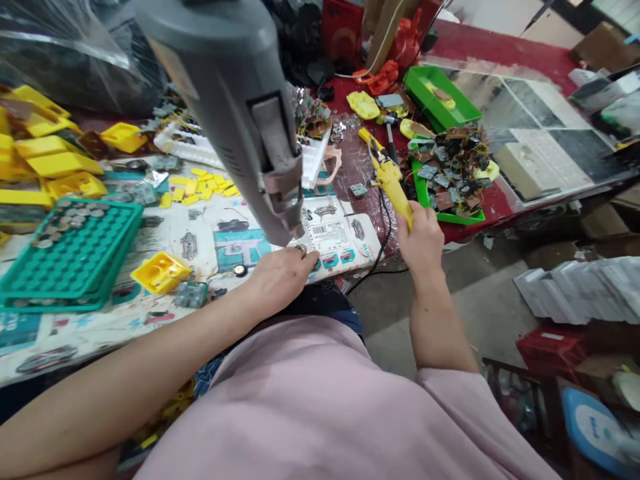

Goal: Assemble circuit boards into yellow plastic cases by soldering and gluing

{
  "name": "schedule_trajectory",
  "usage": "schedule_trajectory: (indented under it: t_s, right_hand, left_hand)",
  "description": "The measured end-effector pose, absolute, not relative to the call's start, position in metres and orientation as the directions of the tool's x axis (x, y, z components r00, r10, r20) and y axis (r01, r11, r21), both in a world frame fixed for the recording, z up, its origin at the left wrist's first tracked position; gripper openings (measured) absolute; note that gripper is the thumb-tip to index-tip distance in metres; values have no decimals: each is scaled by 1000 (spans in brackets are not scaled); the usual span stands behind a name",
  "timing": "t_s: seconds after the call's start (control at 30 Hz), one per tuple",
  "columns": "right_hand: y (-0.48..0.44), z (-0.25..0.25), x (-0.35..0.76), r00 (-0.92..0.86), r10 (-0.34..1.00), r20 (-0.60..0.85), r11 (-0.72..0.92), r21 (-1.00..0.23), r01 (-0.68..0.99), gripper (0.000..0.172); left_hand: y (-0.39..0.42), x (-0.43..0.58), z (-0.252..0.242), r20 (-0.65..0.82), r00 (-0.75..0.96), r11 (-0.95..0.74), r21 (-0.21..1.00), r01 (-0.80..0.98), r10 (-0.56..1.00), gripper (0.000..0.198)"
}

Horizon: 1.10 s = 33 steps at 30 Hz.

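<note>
My right hand (421,241) is wrapped round the handle of a yellow corded tool (391,183), which looks like a soldering iron and points away to the upper left. A black cord (384,250) hangs over the table edge beside it. My left hand (280,275), a ring on one finger, lies at the front edge of the printed card sheet (327,235), fingers curled together. Whatever may be under those fingers is hidden. Just above the left hand hangs a big grey tool (235,113) like an electric screwdriver, its tip close to the fingers.
Green tray (75,250) with coin-like discs, yellow housing (161,272), grey part (191,294) and small round part (241,271) lie left. Yellow strips (200,187) and yellow housings (50,157) sit behind. A bright green bin (467,217) of wired parts stands right.
</note>
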State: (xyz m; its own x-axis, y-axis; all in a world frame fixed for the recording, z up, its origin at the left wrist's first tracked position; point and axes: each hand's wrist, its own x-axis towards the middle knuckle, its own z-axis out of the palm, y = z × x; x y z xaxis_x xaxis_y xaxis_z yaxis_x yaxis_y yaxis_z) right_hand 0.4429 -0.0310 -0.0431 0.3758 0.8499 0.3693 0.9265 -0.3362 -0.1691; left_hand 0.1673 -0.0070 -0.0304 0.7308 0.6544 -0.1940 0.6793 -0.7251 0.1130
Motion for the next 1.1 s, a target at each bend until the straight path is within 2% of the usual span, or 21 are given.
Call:
schedule_trajectory:
  t_s: [0.13, 0.2, 0.27, 0.33, 0.4, 0.43, 0.47, 0.5, 0.57, 0.63, 0.7, 0.77, 0.83, 0.87, 0.9, 1.0, 1.1]
  right_hand:
    - [-82, -47, 448, 334, 756, 563, -210, -274, 938, 41]
    - [-107, -47, 444, 329, 724, 607, -176, -299, 938, 38]
    - [-128, -47, 438, 326, 707, 627, -151, -317, 936, 34]
    - [-144, -50, 429, 312, 700, 642, -124, -321, 939, 32]
    - [-154, -55, 421, 289, 697, 656, -93, -317, 944, 32]
    - [-158, -57, 417, 279, 695, 663, -78, -316, 945, 32]
    - [-160, -60, 414, 277, 692, 667, -71, -320, 945, 33]
    - [-162, -61, 412, 284, 689, 666, -71, -327, 942, 33]
    - [-166, -62, 411, 315, 684, 658, -93, -350, 932, 35]
    - [-172, -61, 410, 342, 658, 671, -129, -347, 929, 41]
    - [-182, -60, 409, 308, 577, 757, -128, -288, 949, 50]
    - [-191, -62, 403, 229, 526, 819, 16, -279, 960, 47]
    - [-193, -69, 394, 238, 570, 787, 257, -445, 858, 31]
    - [-190, -74, 389, 285, 623, 728, 338, -579, 742, 23]
    - [-184, -79, 385, 349, 654, 671, 349, -677, 648, 22]
    - [-155, -85, 380, 588, 597, 546, 382, -838, 390, 38]
    - [-122, -78, 383, 707, 469, 529, 483, -824, 296, 53]
  left_hand:
    - [-12, 169, -21, -160, 743, -750, 25, 662, 650, 45]
    - [-16, 172, -19, -75, 766, -759, 101, 643, 639, 47]
    - [-22, 181, -18, 28, 796, -764, 301, 571, 605, 45]
    - [-29, 199, -18, 75, 811, -684, 586, 434, 580, 40]
    - [-35, 227, -18, 31, 805, -413, 870, 270, 592, 39]
    - [-38, 244, -18, -25, 800, -196, 965, 177, 600, 41]
    - [-41, 260, -18, -82, 780, 52, 997, 64, 620, 41]
    - [-44, 277, -18, -132, 758, 247, 968, -39, 638, 35]
    - [-48, 305, -19, -216, 713, 473, 862, -182, 667, 24]
    - [-52, 325, -21, -265, 673, 567, 776, -277, 691, 16]
    - [-53, 338, -22, -296, 640, 607, 718, -340, 709, 13]
    - [-52, 346, -22, -318, 620, 631, 673, -385, 717, 12]
    - [-50, 348, -18, -304, 631, 642, 645, -415, 714, 10]
    - [-51, 348, -16, -280, 643, 636, 645, -424, 713, 10]
    - [-52, 346, -14, -254, 657, 626, 654, -425, 710, 13]
    - [-59, 338, -8, -248, 708, 638, 682, -357, 661, 21]
    - [-68, 334, -5, -302, 760, 716, 634, -292, 576, 24]
